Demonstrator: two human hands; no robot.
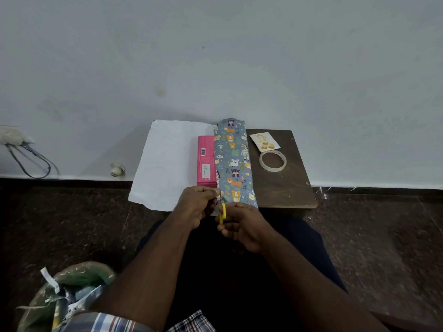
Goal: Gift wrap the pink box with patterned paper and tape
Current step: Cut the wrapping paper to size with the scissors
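Note:
The pink box (205, 160) lies lengthwise on a small dark wooden table (285, 185). Grey animal-patterned paper (233, 164) is folded over its right side, and the paper's white underside (165, 164) spreads out to the left. My left hand (200, 206) pinches the paper's near edge at the box's front corner. My right hand (242, 226) grips yellow-handled scissors (222, 213), which point at that same edge; the blades are hidden. A roll of clear tape (272, 161) lies on the table to the right of the box.
A white gift tag with gold balls (264, 141) sits behind the tape. A green bag of paper scraps (64, 295) stands on the dark floor at the lower left. Cables (31, 161) hang on the wall at the left. The wall is directly behind the table.

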